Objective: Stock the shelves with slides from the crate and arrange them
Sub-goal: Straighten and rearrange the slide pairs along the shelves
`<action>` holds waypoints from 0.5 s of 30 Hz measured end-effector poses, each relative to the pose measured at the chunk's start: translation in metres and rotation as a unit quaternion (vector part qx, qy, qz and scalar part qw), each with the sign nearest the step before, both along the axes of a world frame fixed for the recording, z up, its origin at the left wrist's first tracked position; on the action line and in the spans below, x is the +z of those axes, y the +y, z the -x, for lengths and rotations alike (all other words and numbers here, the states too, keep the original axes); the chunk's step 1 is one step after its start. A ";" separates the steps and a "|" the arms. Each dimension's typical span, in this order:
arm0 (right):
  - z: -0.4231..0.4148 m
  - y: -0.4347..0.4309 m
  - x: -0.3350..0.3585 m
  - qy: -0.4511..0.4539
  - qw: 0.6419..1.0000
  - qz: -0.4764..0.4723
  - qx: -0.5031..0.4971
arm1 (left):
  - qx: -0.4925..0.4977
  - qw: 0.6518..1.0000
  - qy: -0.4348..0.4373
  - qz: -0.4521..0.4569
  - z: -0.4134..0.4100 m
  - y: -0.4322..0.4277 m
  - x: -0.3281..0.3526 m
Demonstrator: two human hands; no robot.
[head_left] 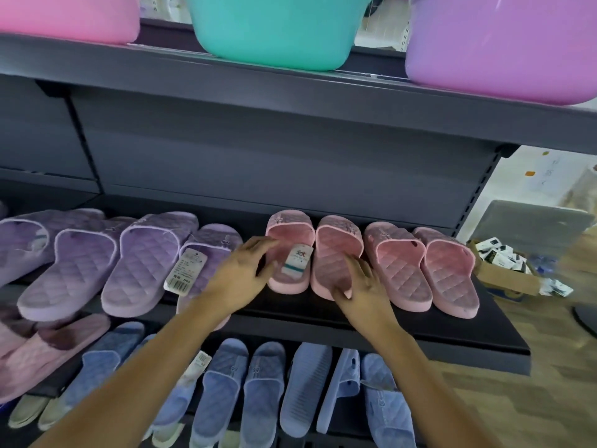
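Left hand (240, 270) and right hand (361, 286) flat, fingers spread on pink slides (336, 253), gripping nothing; a shove could crowd the neighbouring pair (420, 263) off line

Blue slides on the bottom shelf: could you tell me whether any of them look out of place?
Yes. Among the blue slides, most lie sole down with the quilted footbed up, but one blue slide lies upside down with its ribbed sole showing, and the one beside it stands on its edge. On the middle shelf, the pink slides sit evenly.
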State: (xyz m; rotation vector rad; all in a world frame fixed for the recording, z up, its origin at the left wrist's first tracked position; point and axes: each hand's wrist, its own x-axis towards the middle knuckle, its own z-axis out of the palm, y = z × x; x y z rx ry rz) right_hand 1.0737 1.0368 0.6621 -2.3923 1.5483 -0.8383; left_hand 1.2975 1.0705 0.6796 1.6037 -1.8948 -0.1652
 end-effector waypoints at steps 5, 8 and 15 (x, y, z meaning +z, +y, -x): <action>-0.010 0.018 0.005 -0.016 0.999 0.009 0.047 | 0.052 0.999 -0.011 0.008 -0.025 0.041 0.002; -0.022 0.027 0.006 -0.039 0.996 0.004 0.081 | 0.083 0.996 -0.027 -0.004 -0.041 0.060 -0.002; -0.064 0.041 0.004 -0.043 0.990 -0.008 0.137 | 0.136 0.989 -0.029 -0.041 -0.066 0.083 -0.009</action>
